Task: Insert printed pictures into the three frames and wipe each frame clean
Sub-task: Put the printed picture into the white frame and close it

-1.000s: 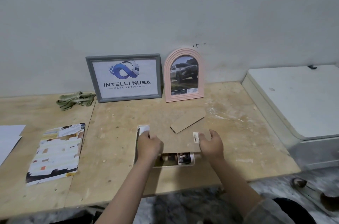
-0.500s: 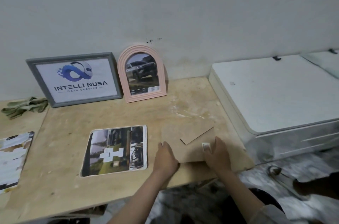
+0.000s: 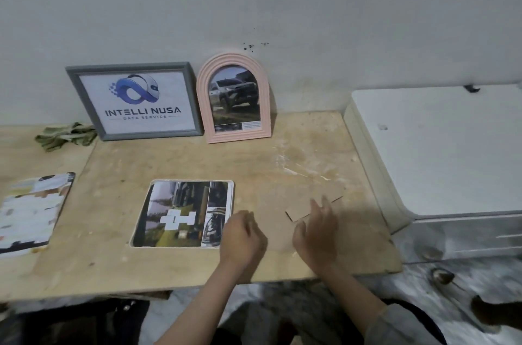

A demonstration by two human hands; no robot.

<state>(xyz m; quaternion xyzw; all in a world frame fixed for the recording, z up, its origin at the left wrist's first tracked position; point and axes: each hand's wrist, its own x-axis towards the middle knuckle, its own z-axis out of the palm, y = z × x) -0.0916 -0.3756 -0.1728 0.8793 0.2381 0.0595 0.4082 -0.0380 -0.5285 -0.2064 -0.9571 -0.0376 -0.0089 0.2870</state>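
Note:
A white frame [image 3: 232, 189] lies flat near the table's front with a printed collage picture [image 3: 180, 213] showing in it. To its right a brown backing board [image 3: 278, 221] with a stand flap [image 3: 299, 214] rests on the table. My left hand [image 3: 243, 237] hovers at the board's left edge, loosely curled and empty. Over the board's right part my right hand [image 3: 317, 228] has its fingers spread and holds nothing. A grey frame [image 3: 135, 101] with a logo print and a pink arched frame [image 3: 234, 96] with a car photo lean on the wall.
The wooden table [image 3: 169, 158] ends at a front edge just below my wrists. A green cloth [image 3: 66, 135] lies at the back left. Another printed sheet [image 3: 31, 211] is at the far left. A large white box-like unit [image 3: 437, 146] borders the table's right side.
Both hands lifted the backing board off the white frame, carried it to the right and set it down. They have now let go of it. The picture in the frame is uncovered.

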